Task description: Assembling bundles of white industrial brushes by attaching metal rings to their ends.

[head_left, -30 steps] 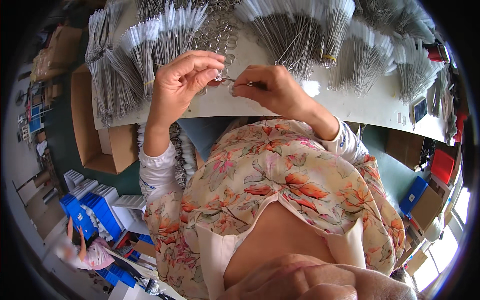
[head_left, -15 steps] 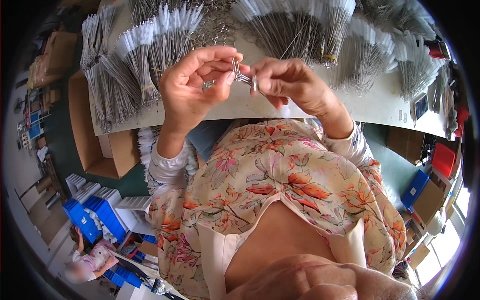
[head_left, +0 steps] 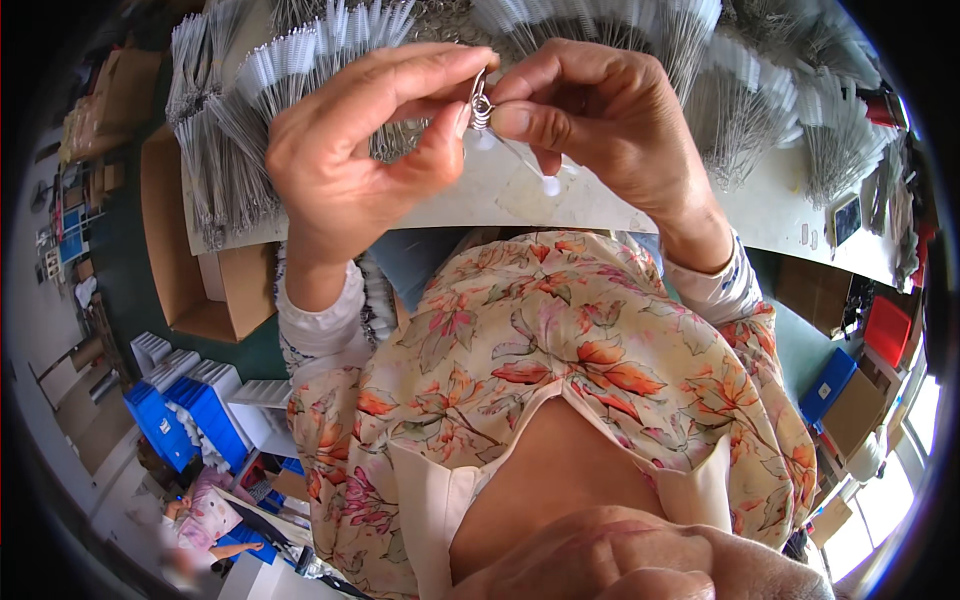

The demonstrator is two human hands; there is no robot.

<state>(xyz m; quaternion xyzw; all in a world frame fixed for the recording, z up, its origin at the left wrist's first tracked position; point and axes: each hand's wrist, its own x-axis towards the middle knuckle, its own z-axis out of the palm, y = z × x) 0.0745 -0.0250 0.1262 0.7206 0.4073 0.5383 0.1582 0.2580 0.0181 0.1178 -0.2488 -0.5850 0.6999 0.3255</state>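
Observation:
Above the table's near edge, my left hand (head_left: 350, 155) pinches a shiny metal ring (head_left: 478, 88) between thumb and fingertips. Several small wire loops (head_left: 482, 114) cluster on the ring's lower part. Facing it, my right hand (head_left: 625, 130) has thumb and forefinger closed at the loops, partly covering them. From there a thin wire runs down to a white tip (head_left: 551, 186); another pale tip shows just below the loops. Behind my hands lie bundles of thin wire brushes with white bristles (head_left: 690, 45), and more brush bundles (head_left: 290, 75) on the left.
The pale tabletop (head_left: 600, 210) ends close to my body. A phone (head_left: 846, 218) lies at its right end. Below left stands an open cardboard box (head_left: 215, 285), with blue bins (head_left: 160, 425) farther off. Another person (head_left: 212, 515) works at lower left. A red bin (head_left: 887, 330) is at right.
Both hands have come nearer and look larger. The right fingers have moved against the ring, and the loops now hang gathered there, with a white-tipped wire in sight.

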